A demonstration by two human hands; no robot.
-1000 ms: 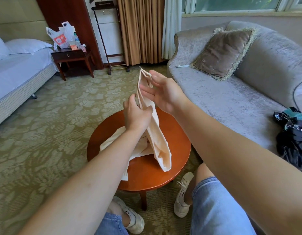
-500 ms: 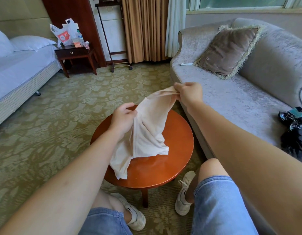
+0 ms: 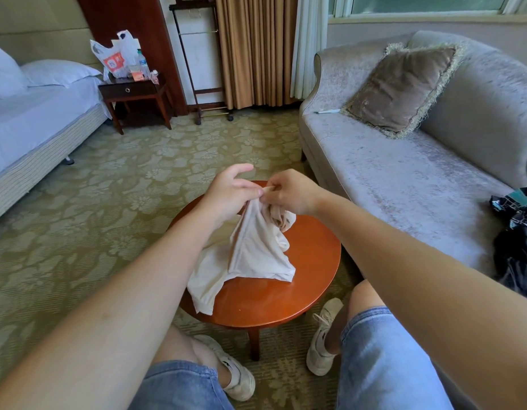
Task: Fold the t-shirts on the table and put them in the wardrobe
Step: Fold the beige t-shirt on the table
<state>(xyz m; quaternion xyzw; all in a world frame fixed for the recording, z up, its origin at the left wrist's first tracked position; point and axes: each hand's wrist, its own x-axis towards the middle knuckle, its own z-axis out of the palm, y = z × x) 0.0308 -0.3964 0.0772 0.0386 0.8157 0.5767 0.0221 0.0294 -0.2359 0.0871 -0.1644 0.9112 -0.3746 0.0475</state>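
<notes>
A cream-coloured soft t-shirt (image 3: 256,253) lies in a loose heap on the round table of glossy reddish-brown wood (image 3: 312,291). Its top is drawn up into a peak where the two hands meet above the far half of the tabletop.

The left hand (image 3: 226,196) pinches a bunched edge of the cloth between thumb and the lower fingers, with the index finger lifted loosely above. The right hand (image 3: 292,193) has its fingers curled close and nips the same edge just beside it, so the two grips almost touch. Which part of the garment that edge is, hem or collar or sleeve, cannot be told from here because it is crumpled.

From the fingers the cloth falls down and towards the near side. Its long axis runs from the pinch to the near left, where one flap hangs over the table's rim, and a smaller wad sits under the right hand. Both hands are equally close to the cloth. As I judge it, the next move calls for them to part left and right along that edge to spread the shirt.

A dark patterned garment (image 3: 516,232) lies on the grey velvet sofa (image 3: 404,187) at the right, well apart from the table.
</notes>
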